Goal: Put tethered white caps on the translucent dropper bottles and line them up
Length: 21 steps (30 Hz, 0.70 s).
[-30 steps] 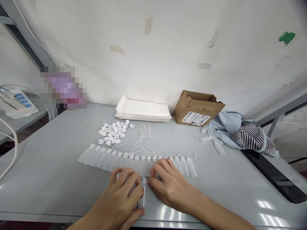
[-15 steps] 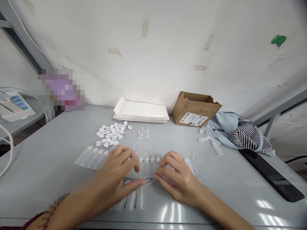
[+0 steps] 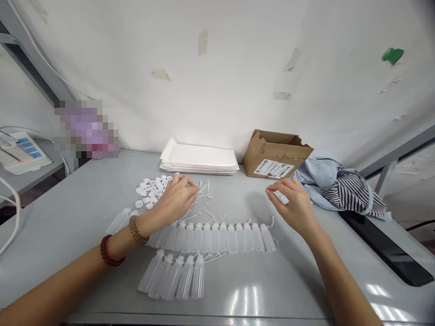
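My left hand (image 3: 178,197) is over the right side of the pile of white caps (image 3: 149,186). Its thumb and fingertips are pinched together beside thin white ring straps (image 3: 206,192); what is between them, if anything, I cannot make out. To the right, my right hand (image 3: 292,203) hovers with thumb and fingers curved and a gap between them. A loose clear bottle (image 3: 282,197) shows through that gap. Between my arms lies a long row of translucent plastic bottles (image 3: 215,237) with white tops. Closer to me is a shorter row of bottles (image 3: 186,280).
White padded envelopes (image 3: 200,158) are stacked against the wall. An open cardboard box (image 3: 277,156) stands beside them. At the right lie a bundle of blue and striped cloth (image 3: 346,188) and a long black object (image 3: 385,249). A white device (image 3: 25,151) sits far left.
Both hands have left the bottle rows. My left hand moved up to the caps and straps, and my right hand moved up and right toward the loose bottles.
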### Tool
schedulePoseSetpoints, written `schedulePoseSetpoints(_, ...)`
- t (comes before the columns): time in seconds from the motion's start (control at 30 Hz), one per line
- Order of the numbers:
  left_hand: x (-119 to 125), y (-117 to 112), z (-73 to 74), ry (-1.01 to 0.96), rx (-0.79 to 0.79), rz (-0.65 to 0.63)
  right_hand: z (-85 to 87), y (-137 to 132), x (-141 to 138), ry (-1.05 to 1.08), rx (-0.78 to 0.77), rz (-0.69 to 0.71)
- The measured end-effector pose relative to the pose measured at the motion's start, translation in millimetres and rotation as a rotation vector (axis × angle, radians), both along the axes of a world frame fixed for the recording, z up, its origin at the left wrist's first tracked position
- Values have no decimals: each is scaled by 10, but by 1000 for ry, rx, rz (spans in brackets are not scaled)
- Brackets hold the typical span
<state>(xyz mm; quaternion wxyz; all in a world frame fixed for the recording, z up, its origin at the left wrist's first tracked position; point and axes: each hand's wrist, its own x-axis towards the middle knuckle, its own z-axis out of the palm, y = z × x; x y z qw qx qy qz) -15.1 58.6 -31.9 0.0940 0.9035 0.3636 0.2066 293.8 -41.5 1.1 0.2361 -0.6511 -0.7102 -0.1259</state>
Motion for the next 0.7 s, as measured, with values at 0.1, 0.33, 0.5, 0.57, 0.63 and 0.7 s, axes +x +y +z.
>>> schedulePoseSetpoints(0.1, 4, 8, -43, 8, 38, -15, -51, 32, 196, -50, -100, -146)
schedulePoseSetpoints(0.33, 4, -1, -50, -36, 81, -46, -121, 37, 617, -131, -298, -473)
schedulePoseSetpoints(0.5, -24, -62, 4, -67, 66, -55, -76, -18, 860, -117, -406, -601)
schedulePoseSetpoints(0.57, -41, -90, 43, -86, 56, -55, -74, -35, 939, -99, -465, -634)
schedulePoseSetpoints(0.63, -61, -120, 86, -114, 51, -51, -83, -42, 996, -81, -523, -666)
schedulePoseSetpoints(0.7, -82, -150, 126, -144, 51, -40, -97, -40, 1023, -70, -567, -690)
